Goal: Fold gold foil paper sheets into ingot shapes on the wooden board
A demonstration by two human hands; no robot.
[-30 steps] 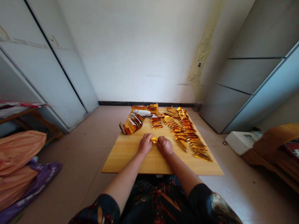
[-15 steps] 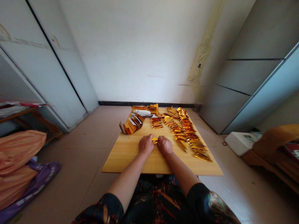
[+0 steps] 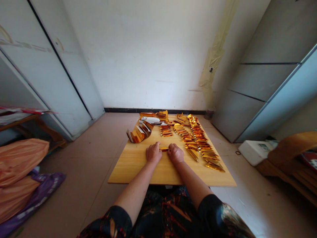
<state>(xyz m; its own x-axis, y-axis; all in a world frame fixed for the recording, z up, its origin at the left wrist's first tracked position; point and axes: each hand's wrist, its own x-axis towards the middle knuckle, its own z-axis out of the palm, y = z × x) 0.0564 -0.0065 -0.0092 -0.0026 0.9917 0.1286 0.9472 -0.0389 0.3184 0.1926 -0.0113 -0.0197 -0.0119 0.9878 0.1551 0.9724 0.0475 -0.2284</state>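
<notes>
Between my two hands, low over the wooden board (image 3: 138, 168), is a small piece of folded gold foil paper (image 3: 163, 149). My left hand (image 3: 153, 153) is closed on its left end, and my right hand (image 3: 176, 153) grips the right end. Most of the piece is hidden by the fingers. To the right lie rows of folded gold foil pieces (image 3: 198, 134), overlapping one another. A shorter row of gold pieces (image 3: 165, 130) sits just beyond my hands. Curled gold foil sheets (image 3: 140, 132) stand at the board's left side.
At the board's far edge are a white roll-like bundle (image 3: 150, 120) and more gold sheets (image 3: 162, 115). Orange and purple bags (image 3: 22, 165) rest on the floor at left. A white box (image 3: 255, 151) stands at right beside wooden furniture (image 3: 292, 155).
My hands have moved slightly apart, and the gold piece between them now looks longer and flatter. The rows on the board have not moved.
</notes>
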